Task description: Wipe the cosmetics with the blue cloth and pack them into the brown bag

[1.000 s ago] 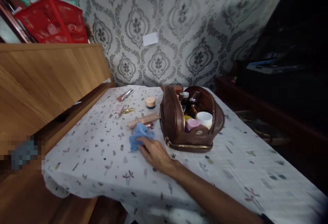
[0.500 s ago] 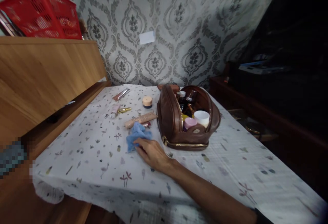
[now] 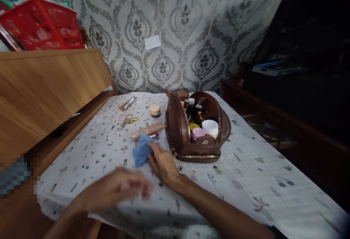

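Note:
My right hand (image 3: 165, 164) lies over the table with its fingers closed on the right edge of a crumpled blue cloth (image 3: 141, 152). My left hand (image 3: 120, 188), blurred by motion, hovers over the front of the table. Its fingers are loosely curled and apart, with nothing seen in them. Right behind the cloth lie a beige squeeze tube (image 3: 149, 130) and a small dark pink tube (image 3: 154, 135), partly covered. To the right of my right hand stands a brown cosmetic bag (image 3: 177, 129), unzipped, holding jars and bottles, among them a white jar (image 3: 210, 126) and a pink-lidded jar (image 3: 198, 133).
Farther back are a jar with a beige lid (image 3: 155, 110), a gold tube (image 3: 131, 120), a pale pink tube (image 3: 121, 121) and a shiny tube (image 3: 128, 103). A wooden cabinet (image 3: 54, 74) with a red basket (image 3: 46, 23) borders the left side. Patterned wall behind.
My left hand has come into view from the lower left. My right hand stays at the blue cloth, which has shifted shape slightly. The view has tilted a little.

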`<action>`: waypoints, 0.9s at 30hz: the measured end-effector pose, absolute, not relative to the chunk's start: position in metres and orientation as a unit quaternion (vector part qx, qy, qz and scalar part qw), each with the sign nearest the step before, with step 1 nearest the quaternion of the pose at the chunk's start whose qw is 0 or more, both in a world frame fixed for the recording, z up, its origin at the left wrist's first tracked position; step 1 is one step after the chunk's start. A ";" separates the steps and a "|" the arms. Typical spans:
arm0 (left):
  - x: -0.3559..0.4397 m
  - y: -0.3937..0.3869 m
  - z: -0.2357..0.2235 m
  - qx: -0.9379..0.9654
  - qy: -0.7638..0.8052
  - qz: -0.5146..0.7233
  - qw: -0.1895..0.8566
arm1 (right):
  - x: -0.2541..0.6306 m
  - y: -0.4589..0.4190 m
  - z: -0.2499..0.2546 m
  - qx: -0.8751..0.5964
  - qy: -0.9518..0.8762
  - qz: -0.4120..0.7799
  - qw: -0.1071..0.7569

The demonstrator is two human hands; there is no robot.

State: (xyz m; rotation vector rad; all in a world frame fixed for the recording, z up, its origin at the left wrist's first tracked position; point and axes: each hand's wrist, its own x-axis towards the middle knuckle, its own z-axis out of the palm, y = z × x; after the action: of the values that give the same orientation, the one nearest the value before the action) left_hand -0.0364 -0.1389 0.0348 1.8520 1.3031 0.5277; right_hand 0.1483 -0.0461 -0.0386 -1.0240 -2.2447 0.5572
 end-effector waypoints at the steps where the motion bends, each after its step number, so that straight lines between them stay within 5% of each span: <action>1: -0.038 -0.115 0.042 0.734 0.522 0.218 0.376 | 0.149 -0.046 -0.037 -0.402 -0.844 0.202 0.291; 5: -0.041 -0.019 0.033 0.745 0.620 0.233 0.079 | 0.150 -0.048 -0.034 -0.377 -0.877 0.181 0.236; 12: -0.068 0.027 -0.016 0.744 0.632 0.198 0.087 | 0.151 -0.047 -0.039 -0.335 -0.890 0.177 0.255; 22: -0.062 0.009 -0.009 0.755 0.616 0.226 -0.007 | 0.151 -0.046 -0.040 -0.295 -0.899 0.185 0.265; 27: -0.028 -0.008 -0.008 0.809 0.550 0.194 0.075 | 0.151 -0.046 -0.042 -0.321 -0.866 0.234 0.304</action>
State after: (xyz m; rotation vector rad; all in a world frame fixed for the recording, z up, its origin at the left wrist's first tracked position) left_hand -0.0284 -0.0082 -0.0077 2.4268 1.6495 0.5833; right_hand 0.1511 -0.0458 -0.0422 -0.8506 -2.2936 0.6211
